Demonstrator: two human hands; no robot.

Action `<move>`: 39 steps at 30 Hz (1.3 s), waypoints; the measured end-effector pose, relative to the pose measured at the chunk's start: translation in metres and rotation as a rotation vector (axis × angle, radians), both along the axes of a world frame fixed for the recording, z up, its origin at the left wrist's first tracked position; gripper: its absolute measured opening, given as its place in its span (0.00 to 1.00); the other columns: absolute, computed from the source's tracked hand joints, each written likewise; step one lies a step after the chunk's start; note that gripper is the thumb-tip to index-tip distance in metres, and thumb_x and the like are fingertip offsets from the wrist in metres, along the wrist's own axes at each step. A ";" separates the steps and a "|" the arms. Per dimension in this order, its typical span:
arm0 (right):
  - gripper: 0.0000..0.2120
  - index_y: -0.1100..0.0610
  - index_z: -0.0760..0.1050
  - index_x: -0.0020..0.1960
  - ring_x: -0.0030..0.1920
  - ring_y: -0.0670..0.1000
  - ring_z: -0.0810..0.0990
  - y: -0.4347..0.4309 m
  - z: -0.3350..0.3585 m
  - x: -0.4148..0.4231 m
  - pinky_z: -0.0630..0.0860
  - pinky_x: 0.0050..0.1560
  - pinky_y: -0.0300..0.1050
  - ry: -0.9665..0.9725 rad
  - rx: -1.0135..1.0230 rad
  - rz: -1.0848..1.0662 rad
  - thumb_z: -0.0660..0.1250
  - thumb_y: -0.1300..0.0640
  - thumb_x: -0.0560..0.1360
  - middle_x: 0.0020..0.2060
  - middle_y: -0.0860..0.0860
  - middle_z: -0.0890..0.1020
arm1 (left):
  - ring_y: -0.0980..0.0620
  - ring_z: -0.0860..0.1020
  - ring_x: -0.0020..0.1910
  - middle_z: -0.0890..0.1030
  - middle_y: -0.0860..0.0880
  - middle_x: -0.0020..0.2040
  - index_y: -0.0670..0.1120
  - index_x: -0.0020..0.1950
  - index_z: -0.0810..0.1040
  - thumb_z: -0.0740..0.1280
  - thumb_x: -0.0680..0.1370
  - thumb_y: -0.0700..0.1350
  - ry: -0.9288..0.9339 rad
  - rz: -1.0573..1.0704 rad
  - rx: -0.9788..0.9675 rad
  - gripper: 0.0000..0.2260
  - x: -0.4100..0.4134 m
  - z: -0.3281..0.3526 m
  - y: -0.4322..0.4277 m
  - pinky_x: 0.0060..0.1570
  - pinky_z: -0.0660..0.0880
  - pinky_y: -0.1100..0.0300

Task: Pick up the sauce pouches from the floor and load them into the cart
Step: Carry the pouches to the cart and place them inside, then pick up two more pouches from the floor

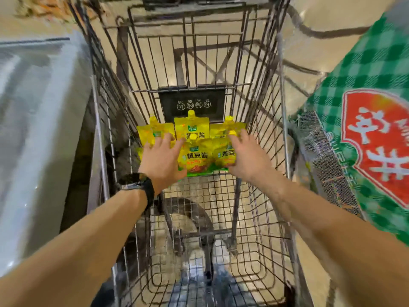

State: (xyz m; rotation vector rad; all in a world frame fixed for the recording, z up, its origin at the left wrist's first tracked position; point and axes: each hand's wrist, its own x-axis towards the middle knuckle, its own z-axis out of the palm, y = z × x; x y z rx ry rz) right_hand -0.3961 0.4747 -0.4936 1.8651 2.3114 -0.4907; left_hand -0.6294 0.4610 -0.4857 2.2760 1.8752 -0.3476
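Observation:
Several yellow sauce pouches (196,156) with spouts lie inside the wire cart (221,196), bunched at its far end below a black plaque. My left hand (162,159), a dark watch on its wrist, rests with spread fingers on the left pouches. My right hand (245,155) lies with straight fingers on the right pouches. Both hands touch the pouches from above; neither curls round one. Another pouch (192,127) stands upright behind them.
A grey metal cabinet (37,134) flanks the cart's left side. A green checked sack with a red label (374,138) and a mesh basket (325,156) crowd the right. The beige floor (309,12) shows through the cart's wires.

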 end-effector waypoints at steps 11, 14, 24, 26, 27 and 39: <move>0.37 0.53 0.62 0.71 0.69 0.60 0.66 -0.166 0.129 0.023 0.72 0.63 0.57 0.018 0.058 -0.385 0.75 0.47 0.68 0.69 0.57 0.64 | 0.41 0.70 0.68 0.67 0.44 0.71 0.52 0.76 0.61 0.67 0.75 0.63 -0.025 -0.286 0.032 0.34 0.049 0.129 -0.097 0.57 0.75 0.44; 0.31 0.53 0.65 0.67 0.67 0.59 0.67 -0.220 0.157 0.055 0.71 0.61 0.58 -0.004 0.126 -0.552 0.73 0.48 0.69 0.66 0.56 0.66 | 0.41 0.68 0.69 0.67 0.44 0.71 0.52 0.77 0.60 0.67 0.76 0.63 -0.047 -0.418 0.025 0.34 0.086 0.152 -0.117 0.58 0.74 0.45; 0.32 0.52 0.62 0.72 0.67 0.61 0.69 -0.464 0.190 0.155 0.72 0.62 0.57 -0.060 0.038 -1.164 0.69 0.48 0.72 0.70 0.56 0.65 | 0.39 0.69 0.69 0.66 0.43 0.73 0.51 0.78 0.58 0.66 0.76 0.63 -0.066 -0.993 0.043 0.35 0.256 0.194 -0.245 0.62 0.73 0.43; 0.32 0.52 0.63 0.73 0.66 0.60 0.69 -0.515 0.191 0.163 0.73 0.60 0.57 -0.058 0.031 -1.265 0.70 0.49 0.73 0.70 0.56 0.65 | 0.39 0.66 0.73 0.63 0.42 0.75 0.51 0.79 0.56 0.65 0.77 0.62 -0.055 -1.114 0.029 0.35 0.289 0.199 -0.291 0.64 0.72 0.41; 0.31 0.52 0.63 0.72 0.66 0.59 0.70 -0.540 0.192 0.166 0.74 0.59 0.56 -0.065 0.033 -1.318 0.70 0.48 0.72 0.70 0.56 0.66 | 0.39 0.64 0.73 0.62 0.42 0.76 0.50 0.79 0.55 0.65 0.77 0.62 -0.046 -1.176 0.028 0.36 0.303 0.200 -0.315 0.65 0.72 0.41; 0.33 0.55 0.61 0.73 0.67 0.59 0.69 -0.873 0.210 0.156 0.73 0.59 0.54 -0.076 0.089 -1.907 0.69 0.48 0.72 0.68 0.56 0.67 | 0.41 0.69 0.69 0.67 0.45 0.73 0.53 0.77 0.58 0.69 0.76 0.61 -0.097 -1.681 0.008 0.34 0.423 0.209 -0.617 0.64 0.73 0.43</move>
